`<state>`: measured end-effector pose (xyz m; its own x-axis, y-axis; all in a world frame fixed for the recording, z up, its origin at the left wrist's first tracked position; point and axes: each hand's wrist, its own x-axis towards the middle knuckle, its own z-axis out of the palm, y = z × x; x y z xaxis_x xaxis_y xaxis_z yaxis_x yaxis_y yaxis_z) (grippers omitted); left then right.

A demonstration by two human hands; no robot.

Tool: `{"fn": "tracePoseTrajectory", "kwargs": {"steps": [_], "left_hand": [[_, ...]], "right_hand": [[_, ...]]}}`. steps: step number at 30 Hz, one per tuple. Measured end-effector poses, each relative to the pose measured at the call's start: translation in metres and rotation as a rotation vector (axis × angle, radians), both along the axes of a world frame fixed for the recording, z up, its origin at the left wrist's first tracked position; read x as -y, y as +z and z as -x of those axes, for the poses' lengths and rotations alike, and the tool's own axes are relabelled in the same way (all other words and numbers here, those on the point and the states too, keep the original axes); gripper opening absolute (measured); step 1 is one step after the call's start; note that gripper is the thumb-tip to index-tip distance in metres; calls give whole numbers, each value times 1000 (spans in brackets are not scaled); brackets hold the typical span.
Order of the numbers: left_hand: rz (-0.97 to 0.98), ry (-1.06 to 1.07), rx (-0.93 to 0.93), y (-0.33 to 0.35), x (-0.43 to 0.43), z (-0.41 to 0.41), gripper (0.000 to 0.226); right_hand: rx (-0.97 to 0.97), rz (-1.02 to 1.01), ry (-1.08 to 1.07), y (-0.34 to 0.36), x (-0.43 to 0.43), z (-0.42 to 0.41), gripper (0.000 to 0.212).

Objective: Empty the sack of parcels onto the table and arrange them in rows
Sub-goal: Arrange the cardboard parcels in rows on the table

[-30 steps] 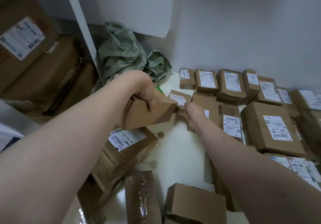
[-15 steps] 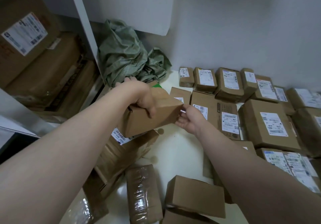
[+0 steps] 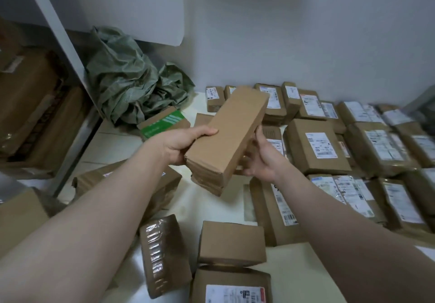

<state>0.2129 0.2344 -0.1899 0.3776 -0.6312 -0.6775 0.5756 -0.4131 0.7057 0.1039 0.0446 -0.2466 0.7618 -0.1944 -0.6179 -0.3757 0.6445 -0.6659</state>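
Observation:
A long plain brown cardboard parcel (image 3: 231,133) is held up in the air over the white table (image 3: 204,208), tilted with its far end up. My left hand (image 3: 181,144) grips its left side, thumb on top. My right hand (image 3: 260,159) holds its right side from underneath. Rows of labelled brown parcels (image 3: 315,146) lie on the table to the right and at the back. The crumpled green sack (image 3: 127,84) lies at the table's far left corner.
Loose parcels lie near me: a tape-wrapped one (image 3: 164,253), a plain box (image 3: 231,244), a labelled box (image 3: 231,286), and a larger one (image 3: 169,185) under my left arm. A box with green stripes (image 3: 164,124) sits by the sack. Big cartons (image 3: 30,105) are stacked at left.
Both hands have lifted the long parcel off the pile and swung it round, its far end now pointing away and up. My right hand moved from its end to its underside.

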Motion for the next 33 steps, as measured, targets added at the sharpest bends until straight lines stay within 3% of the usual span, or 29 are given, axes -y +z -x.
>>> {"fn": "tracePoseTrajectory", "kwargs": {"steps": [3, 7, 10, 12, 13, 17, 20, 21, 24, 27, 31, 33], "left_hand": [[92, 173, -100, -12, 14, 15, 20], [-24, 164, 119, -24, 17, 15, 14], [-82, 53, 141, -22, 18, 23, 49], [-116, 68, 157, -24, 23, 28, 82], [-106, 129, 161, -27, 24, 29, 86], [-14, 308, 154, -37, 26, 29, 65], [39, 358, 74, -39, 30, 31, 51], [42, 370, 53, -39, 32, 33, 52], [33, 392, 89, -37, 41, 41, 52], [-11, 423, 185, -32, 48, 45, 54], [-18, 243, 185, -24, 57, 48, 80], [17, 164, 208, -23, 62, 49, 77]], "right_hand": [[72, -85, -44, 4, -3, 6, 63], [0, 130, -78, -1, 11, 14, 40], [-70, 333, 16, -4, 14, 19, 30], [-41, 345, 46, 0, 11, 19, 28], [-10, 339, 39, 3, 11, 21, 28], [51, 448, -30, 2, 18, 28, 31], [-38, 398, 11, 7, 19, 28, 77], [-40, 313, 47, 9, 18, 28, 80], [12, 167, 68, 11, 12, 28, 58], [57, 211, 73, 7, 9, 27, 53], [40, 336, 81, 13, 1, 27, 43], [32, 354, 58, 14, 1, 33, 41]]}}
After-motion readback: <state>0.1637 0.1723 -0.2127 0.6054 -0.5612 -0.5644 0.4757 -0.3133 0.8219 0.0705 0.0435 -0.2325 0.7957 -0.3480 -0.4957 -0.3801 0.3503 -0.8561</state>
